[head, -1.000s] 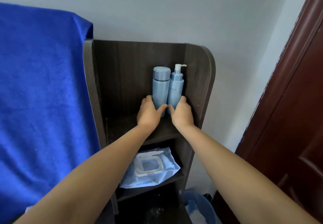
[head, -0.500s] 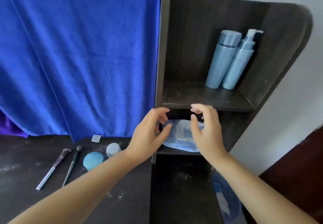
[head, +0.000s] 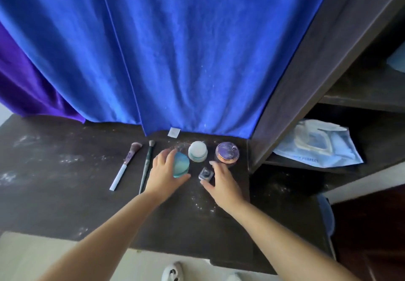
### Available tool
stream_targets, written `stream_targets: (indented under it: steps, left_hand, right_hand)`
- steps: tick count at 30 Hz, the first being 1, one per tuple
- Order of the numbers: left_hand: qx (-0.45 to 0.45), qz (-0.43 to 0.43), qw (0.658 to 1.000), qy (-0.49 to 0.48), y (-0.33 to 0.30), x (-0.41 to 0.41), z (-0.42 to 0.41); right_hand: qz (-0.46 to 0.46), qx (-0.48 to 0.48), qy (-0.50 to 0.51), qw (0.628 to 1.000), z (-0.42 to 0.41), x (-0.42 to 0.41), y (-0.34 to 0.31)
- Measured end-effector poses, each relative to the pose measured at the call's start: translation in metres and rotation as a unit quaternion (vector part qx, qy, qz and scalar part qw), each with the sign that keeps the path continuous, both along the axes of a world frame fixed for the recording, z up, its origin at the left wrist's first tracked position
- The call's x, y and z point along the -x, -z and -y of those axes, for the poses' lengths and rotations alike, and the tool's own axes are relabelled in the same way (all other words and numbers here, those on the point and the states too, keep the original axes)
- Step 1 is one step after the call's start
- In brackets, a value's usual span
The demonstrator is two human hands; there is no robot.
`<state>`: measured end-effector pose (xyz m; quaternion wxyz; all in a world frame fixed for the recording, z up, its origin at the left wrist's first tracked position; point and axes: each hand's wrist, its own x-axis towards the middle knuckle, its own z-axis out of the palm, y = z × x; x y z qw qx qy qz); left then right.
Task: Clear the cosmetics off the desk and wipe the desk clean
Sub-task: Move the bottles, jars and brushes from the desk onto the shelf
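Observation:
On the dark desk (head: 65, 193), dusted with white powder, lie two makeup brushes: a white-handled one (head: 125, 166) and a dark-handled one (head: 146, 166). My left hand (head: 163, 173) grips a round teal compact (head: 181, 165), thumb below and fingers above, and the compact looks tilted. My right hand (head: 221, 180) hovers with fingers spread around a small square grey case (head: 206, 173), touching it or nearly so. Behind stand a white jar (head: 197, 151) and a purple-lidded jar (head: 227, 152).
A blue cloth (head: 186, 50) hangs behind the desk. A dark shelf unit (head: 306, 66) stands at the right with a pack of wet wipes (head: 324, 153) on its lower shelf. A blue bin (head: 327, 215) sits on the floor beside the desk.
Both hands have left the shelf and come down to the desk. My view swung left and down. The left hand has closed around the teal compact.

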<state>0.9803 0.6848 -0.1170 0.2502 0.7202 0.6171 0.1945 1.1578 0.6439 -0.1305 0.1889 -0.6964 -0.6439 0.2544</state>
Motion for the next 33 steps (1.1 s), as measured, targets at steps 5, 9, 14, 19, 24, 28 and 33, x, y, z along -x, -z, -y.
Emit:
stream_targets:
  steps: [5,9,14,19,24,28,33]
  left_hand:
    - [0.046,0.008,0.999,0.026,0.009,-0.001,-0.016]
    - [0.039,0.002,0.997,0.059,-0.004,-0.002,-0.011]
    - [-0.016,0.064,0.988,0.141,-0.057,-0.028,0.014]
    - [-0.096,0.121,0.954,0.258,-0.132,-0.091,0.042]
    - [-0.135,0.218,0.911,0.321,-0.207,-0.175,0.070]
    - [-0.156,0.270,0.911,0.268,-0.249,-0.243,0.061]
    - [-0.185,0.227,0.940,0.173,-0.268,-0.301,0.014]
  right_hand:
    - [0.046,-0.040,0.050,0.997,-0.004,0.015,0.018]
    - [0.007,-0.075,0.075,0.994,0.007,0.009,0.006]
    - [-0.012,-0.169,0.102,0.980,0.033,-0.030,-0.050]
    - [0.010,-0.275,0.151,0.950,0.069,-0.102,-0.125]
    - [-0.003,-0.352,0.210,0.912,0.099,-0.182,-0.201]
    - [-0.023,-0.372,0.242,0.896,0.086,-0.235,-0.250]
    - [0.007,-0.328,0.241,0.913,0.045,-0.272,-0.263]
